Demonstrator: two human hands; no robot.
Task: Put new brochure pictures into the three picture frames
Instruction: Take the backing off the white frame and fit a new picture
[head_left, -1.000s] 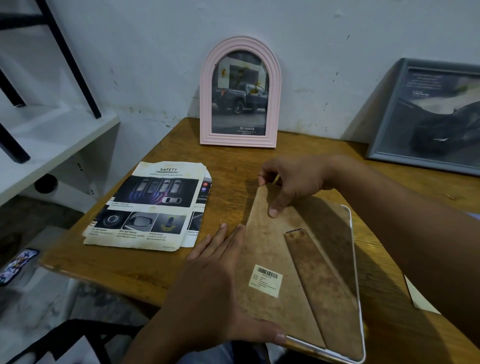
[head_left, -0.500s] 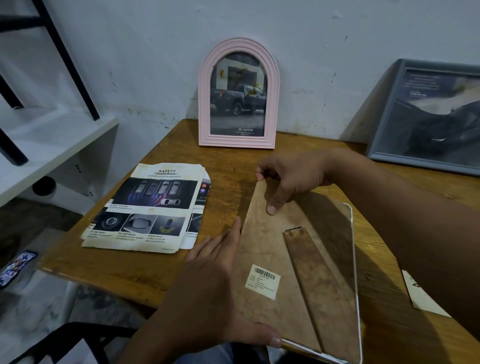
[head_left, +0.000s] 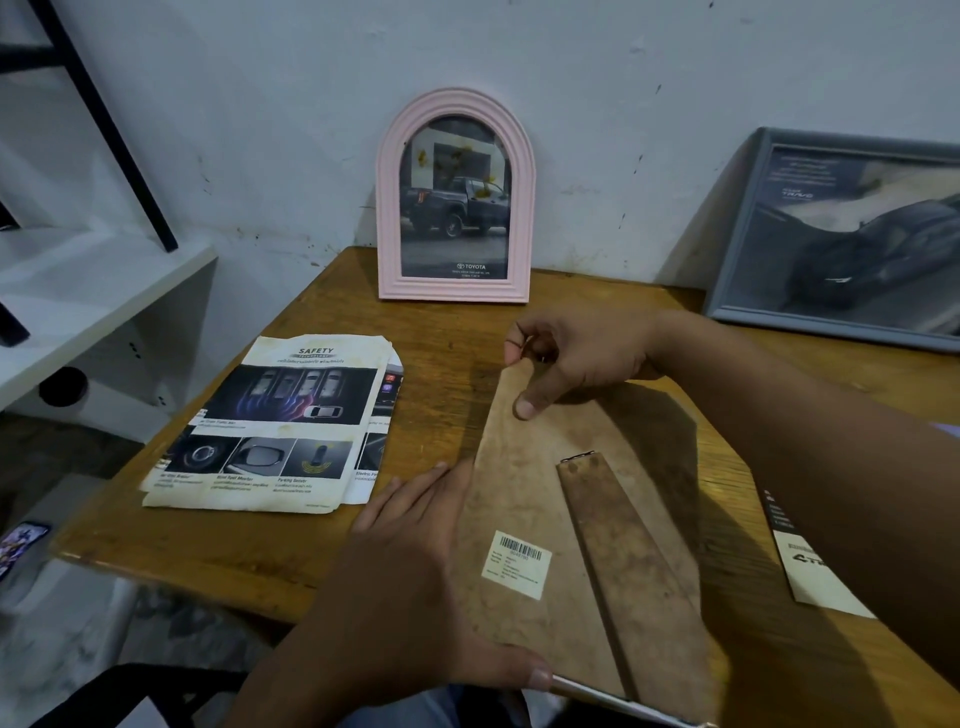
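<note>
A picture frame lies face down at the table's near edge, its stained brown backing board (head_left: 524, 499) with a prop strip and barcode label facing up. My right hand (head_left: 576, 358) pinches the board's far top corner, thumb on top. My left hand (head_left: 410, 566) lies flat with straight fingers along the board's left edge, thumb at the near edge. A pink arched frame (head_left: 456, 200) with a truck picture stands against the wall. A grey frame (head_left: 852, 239) with a car picture leans at the right. A "Safety" brochure page (head_left: 270, 426) lies on the left of the table.
The wooden table (head_left: 447, 338) stands against a white wall. A paper offcut (head_left: 810, 566) lies at the right, partly under my right arm. A white shelf (head_left: 78, 306) with black bars is at the left. A phone (head_left: 18, 543) lies on the floor.
My right hand has shifted slightly on the board's top corner and the corner has lifted a little. My left hand has slid forward along the board's left edge.
</note>
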